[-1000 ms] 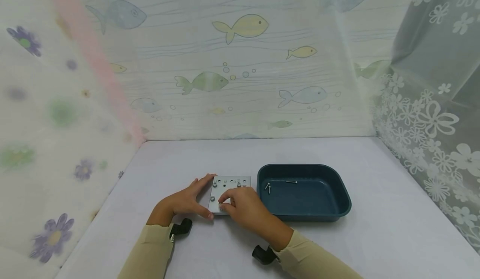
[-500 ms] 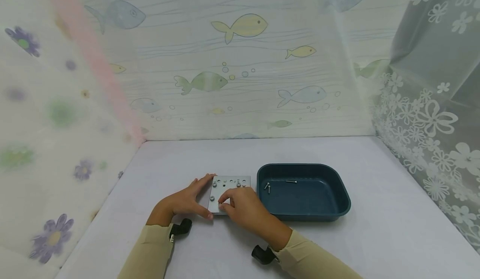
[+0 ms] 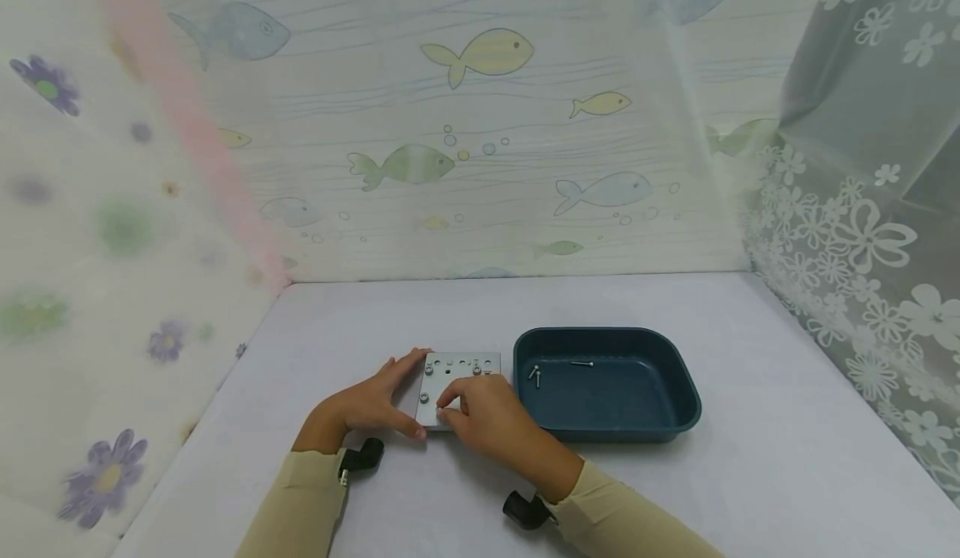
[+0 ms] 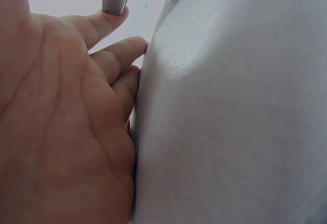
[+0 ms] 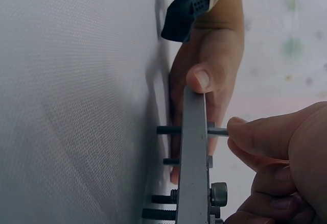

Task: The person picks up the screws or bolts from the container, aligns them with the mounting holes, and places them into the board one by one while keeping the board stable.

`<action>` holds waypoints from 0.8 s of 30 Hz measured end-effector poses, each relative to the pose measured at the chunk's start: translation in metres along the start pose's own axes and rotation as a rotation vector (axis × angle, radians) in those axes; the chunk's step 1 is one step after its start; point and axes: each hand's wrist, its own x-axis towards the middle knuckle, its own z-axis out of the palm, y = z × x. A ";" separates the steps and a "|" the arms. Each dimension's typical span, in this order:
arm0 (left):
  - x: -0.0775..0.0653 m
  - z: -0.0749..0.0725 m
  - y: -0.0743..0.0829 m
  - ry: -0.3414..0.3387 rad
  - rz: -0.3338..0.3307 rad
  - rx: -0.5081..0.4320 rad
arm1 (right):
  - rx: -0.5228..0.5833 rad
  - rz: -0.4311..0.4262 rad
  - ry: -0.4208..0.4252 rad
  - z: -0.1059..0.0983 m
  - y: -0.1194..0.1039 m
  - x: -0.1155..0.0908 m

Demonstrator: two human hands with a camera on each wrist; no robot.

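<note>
A silver metal plate [image 3: 428,412] with holes lies left of the tray, several bolts [image 5: 219,194] standing in it. The right wrist view shows their threaded shanks poking out beneath, the plate raised off the table. My left hand [image 3: 369,406] holds the plate along its left side, thumb on the near corner and forefinger at the far edge. Over the near part of the plate, my right hand [image 3: 491,415] pinches a thin silver screw [image 5: 218,131] between thumb and forefinger. Its shank stands straight against the plate's top face; the fingertips hide its head.
A dark blue tray [image 3: 607,436] stands just right of the plate with a few loose screws [image 3: 582,364] in it. Both sit on a white-covered table [image 3: 360,316]. Patterned curtains [image 3: 480,208] hang behind and at both sides.
Almost nothing differs. Both hands stay where they were on the plate and screw; the right fingertips shift only very slightly, and the tray and its screws have not moved.
</note>
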 end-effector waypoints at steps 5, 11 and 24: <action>-0.001 0.000 0.001 -0.004 -0.006 -0.009 | -0.036 -0.015 -0.003 0.001 0.000 0.000; -0.001 0.000 0.000 -0.005 -0.001 -0.008 | -0.067 -0.008 -0.005 0.002 0.000 -0.001; 0.000 0.000 0.001 0.003 -0.001 -0.001 | -0.120 -0.027 -0.016 0.002 -0.003 -0.001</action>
